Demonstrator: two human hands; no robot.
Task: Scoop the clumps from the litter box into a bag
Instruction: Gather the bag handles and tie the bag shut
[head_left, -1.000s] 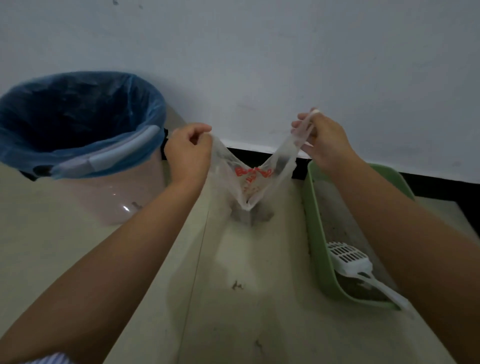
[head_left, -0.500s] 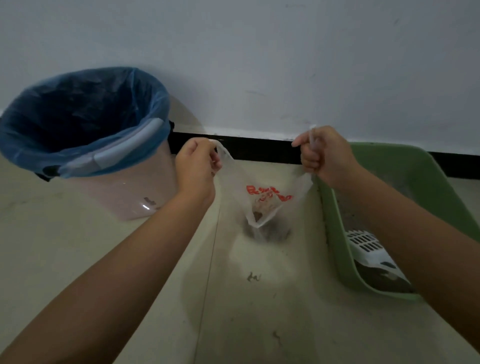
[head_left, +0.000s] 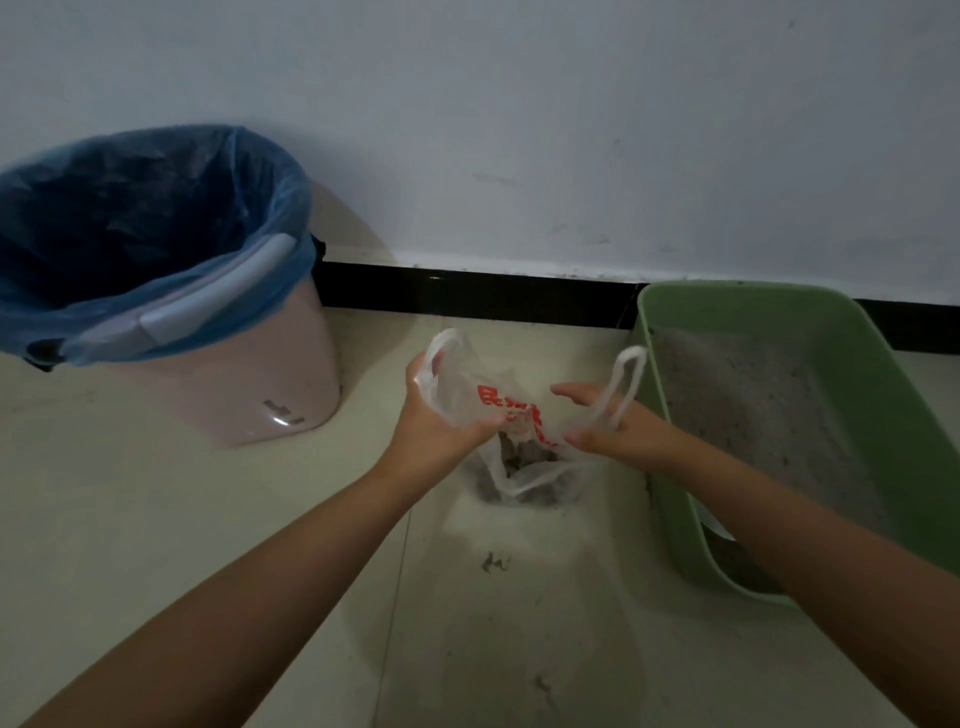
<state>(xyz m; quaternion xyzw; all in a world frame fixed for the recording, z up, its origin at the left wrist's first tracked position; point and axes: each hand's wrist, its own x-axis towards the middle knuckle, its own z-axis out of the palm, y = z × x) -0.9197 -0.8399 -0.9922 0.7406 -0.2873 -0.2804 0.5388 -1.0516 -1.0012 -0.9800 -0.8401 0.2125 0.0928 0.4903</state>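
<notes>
A clear plastic bag (head_left: 511, 415) with red print rests on the floor between my hands, with dark clumps (head_left: 522, 457) in its bottom. My left hand (head_left: 441, 415) grips the bag's left side, and that handle loop stands up above the fingers. My right hand (head_left: 608, 426) lies with fingers stretched toward the bag, and the other handle loop (head_left: 629, 384) hangs over it. The green litter box (head_left: 831, 322) with grey litter (head_left: 753, 405) stands right of the bag. My right forearm hides most of the white scoop (head_left: 719, 530).
A pink bin (head_left: 291, 374) with a blue liner (head_left: 130, 234) stands at the left against the white wall. A black skirting strip (head_left: 467, 293) runs behind. Small bits of litter (head_left: 491, 562) lie on the pale floor in front of the bag.
Both hands have dropped and come closer together, and the bag has come down with them. My right hand has uncurled from its fist round the handle.
</notes>
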